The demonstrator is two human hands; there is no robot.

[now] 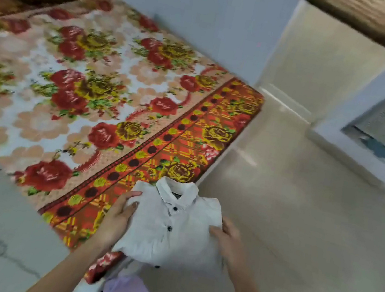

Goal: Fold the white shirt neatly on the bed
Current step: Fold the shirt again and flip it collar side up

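Only the head view to go on, and it's a bit motion-blurred. The shirt already looks folded into a compact rectangle: collar up top, dark buttons running down the front, sleeves tucked out of sight. It sits over the right edge of the bed, close to the near corner, half above the red border of the sheet and half above the floor. I can't tell if it rests on the mattress or is lifted just off it. The left hand clamps the shirt's left side, thumb on top and fingers running along the edge. The right hand does the same on the right side, thumb pressed on the fabric and the other fingers hidden underneath. Gripping both sides like that makes sense to me, since it keeps the folds from sliding apart while the bundle is carried or squared up. My guess is the folding is basically done and what's left is setting it down flat, further in from the edge so it doesn't slip off.
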